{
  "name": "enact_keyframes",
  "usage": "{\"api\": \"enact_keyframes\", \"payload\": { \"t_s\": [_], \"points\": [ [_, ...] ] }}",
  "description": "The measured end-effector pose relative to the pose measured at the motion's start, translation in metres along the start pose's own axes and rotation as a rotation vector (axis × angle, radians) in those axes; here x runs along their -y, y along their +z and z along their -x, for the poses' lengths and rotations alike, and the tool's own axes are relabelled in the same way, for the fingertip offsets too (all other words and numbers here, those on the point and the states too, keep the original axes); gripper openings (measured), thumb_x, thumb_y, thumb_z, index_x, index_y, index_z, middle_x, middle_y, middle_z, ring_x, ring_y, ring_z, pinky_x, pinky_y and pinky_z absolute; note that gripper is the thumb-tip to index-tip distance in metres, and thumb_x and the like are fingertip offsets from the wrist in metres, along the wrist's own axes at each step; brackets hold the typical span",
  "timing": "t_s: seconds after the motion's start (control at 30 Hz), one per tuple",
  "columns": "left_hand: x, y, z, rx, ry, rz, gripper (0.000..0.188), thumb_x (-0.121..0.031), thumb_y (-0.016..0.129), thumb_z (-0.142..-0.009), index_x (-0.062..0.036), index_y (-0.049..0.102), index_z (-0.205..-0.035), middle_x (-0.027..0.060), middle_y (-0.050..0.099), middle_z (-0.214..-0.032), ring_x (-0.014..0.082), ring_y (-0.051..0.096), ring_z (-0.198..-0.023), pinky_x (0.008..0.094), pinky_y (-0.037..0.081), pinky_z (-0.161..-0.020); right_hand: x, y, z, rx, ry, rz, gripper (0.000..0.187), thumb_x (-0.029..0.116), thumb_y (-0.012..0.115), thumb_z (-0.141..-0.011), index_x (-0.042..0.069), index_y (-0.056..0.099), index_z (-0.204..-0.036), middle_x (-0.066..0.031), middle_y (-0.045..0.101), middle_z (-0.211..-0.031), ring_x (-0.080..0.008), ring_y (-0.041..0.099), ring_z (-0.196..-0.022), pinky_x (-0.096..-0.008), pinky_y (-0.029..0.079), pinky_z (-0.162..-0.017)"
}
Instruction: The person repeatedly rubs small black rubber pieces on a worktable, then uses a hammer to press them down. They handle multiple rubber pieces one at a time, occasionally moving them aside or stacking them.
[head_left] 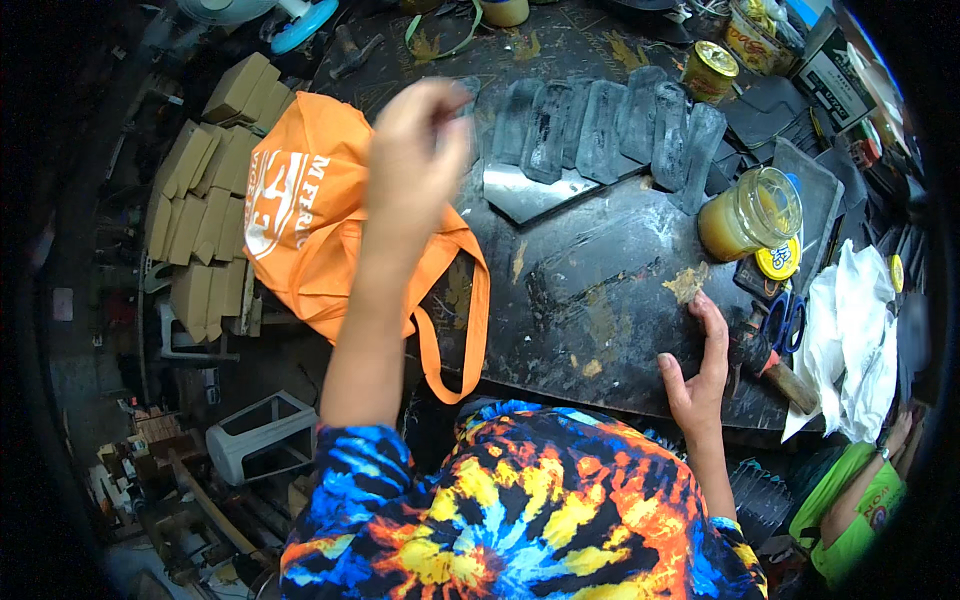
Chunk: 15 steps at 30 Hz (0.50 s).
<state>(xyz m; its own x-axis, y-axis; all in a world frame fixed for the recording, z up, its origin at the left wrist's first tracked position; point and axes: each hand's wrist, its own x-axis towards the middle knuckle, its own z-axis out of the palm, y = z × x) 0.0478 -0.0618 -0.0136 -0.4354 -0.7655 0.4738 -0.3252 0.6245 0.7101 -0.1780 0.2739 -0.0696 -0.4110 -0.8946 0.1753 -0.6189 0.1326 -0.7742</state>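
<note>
My left hand (415,150) is raised over the orange cloth bag (320,215), beside the left end of a row of dark grey strips. Motion smears its fingers. A dark piece (467,92) shows at the fingertips; whether I hold it or it lies behind them, I cannot tell. The dark strips (600,120) lie side by side, several of them, partly over a shiny metal plate (530,188). My right hand (700,370) rests at the table's near edge, thumb and index finger apart, holding nothing. Its index fingertip is close to a tan flake-like patch (686,283).
A glass jar of yellowish paste (745,220) stands right of the strips, near a yellow lid (778,258). Blue-handled scissors (785,322), a hammer (775,365) and white crumpled sheeting (850,330) lie at right. Cardboard boxes (205,200) are stacked left. A person in green (845,505) sits lower right.
</note>
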Motion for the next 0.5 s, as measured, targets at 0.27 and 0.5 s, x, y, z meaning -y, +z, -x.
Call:
{"api": "enact_keyframes", "payload": {
  "t_s": [0.27,0.5],
  "points": [
    [0.055,-0.083,0.128,0.154,-0.165,-0.534,0.031,-0.013,0.083,-0.08,0.0021,0.068,-0.103,0.0183,0.068,-0.097,0.0399,0.065,-0.096,0.0445,0.052,-0.087,-0.018,0.0,-0.005,-0.022,-0.02,0.053,0.07,0.013,0.078,-0.085,-0.001,0.05,-0.148,-0.0228,0.054,-0.151,-0.0397,0.05,-0.143,-0.0457,0.036,-0.121],
    [0.047,-0.064,0.139,-0.038,-0.344,-0.068,0.012,-0.002,0.067,-0.099,0.0017,0.063,-0.109,0.0071,0.068,-0.1,0.0153,0.065,-0.095,0.0307,0.052,-0.088,-0.034,-0.006,-0.001,0.006,-0.07,0.056,0.07,0.012,0.082,-0.086,0.001,0.05,-0.148,-0.0199,0.056,-0.149,-0.0365,0.054,-0.138,-0.0439,0.042,-0.116]
  ]
}}
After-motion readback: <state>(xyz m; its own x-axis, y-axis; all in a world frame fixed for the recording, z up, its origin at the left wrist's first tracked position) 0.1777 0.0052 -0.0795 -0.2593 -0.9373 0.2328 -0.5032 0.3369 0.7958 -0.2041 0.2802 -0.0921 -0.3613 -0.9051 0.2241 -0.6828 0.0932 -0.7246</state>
